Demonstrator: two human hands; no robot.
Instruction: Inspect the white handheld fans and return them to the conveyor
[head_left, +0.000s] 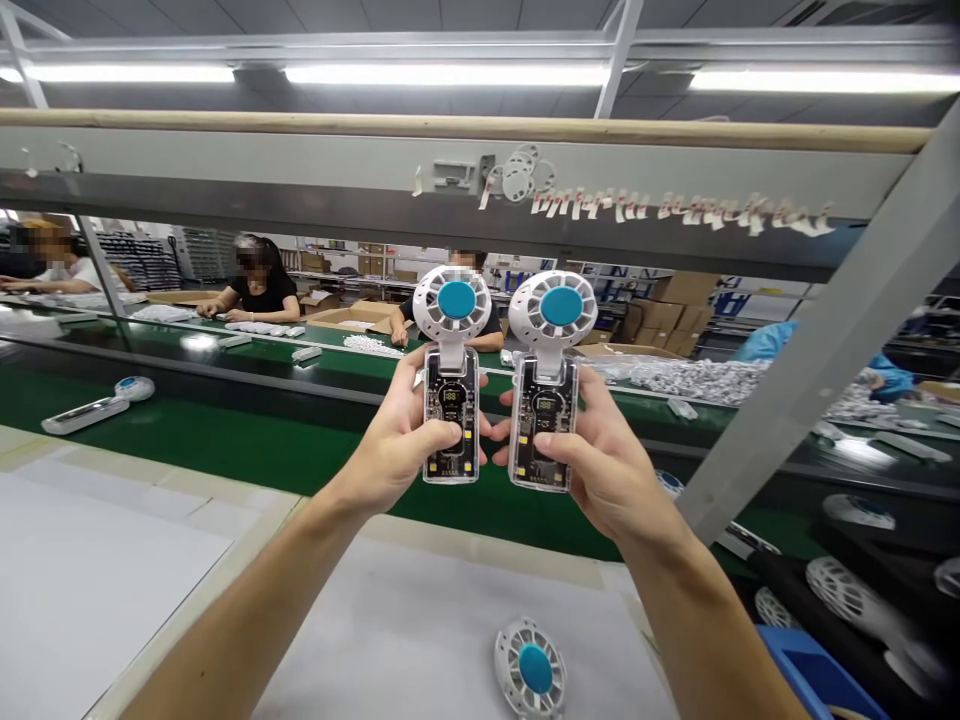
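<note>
Side by side in front of me, two white handheld fans stand upright, each with a blue hub and a clear handle showing a dark circuit board. My left hand (pixel 409 430) is wrapped round the left handheld fan (pixel 451 410), its thumb pressing on the board side. Round the right handheld fan (pixel 546 400) my right hand (pixel 600 450) is closed in the same way, thumb on the front. Fingertips of both hands show between the two handles. Below them a loose fan head (pixel 531 668) with a blue centre lies on the white work surface (pixel 420 620).
Beyond the work surface runs a green conveyor belt (pixel 337 440), with another handheld fan (pixel 101 405) at left. A slanted metal post (pixel 817 390) and a blue bin (pixel 817 670) stand at right. Co-workers, one a person in black (pixel 259 290), sit across the line near heaped white parts (pixel 697 380).
</note>
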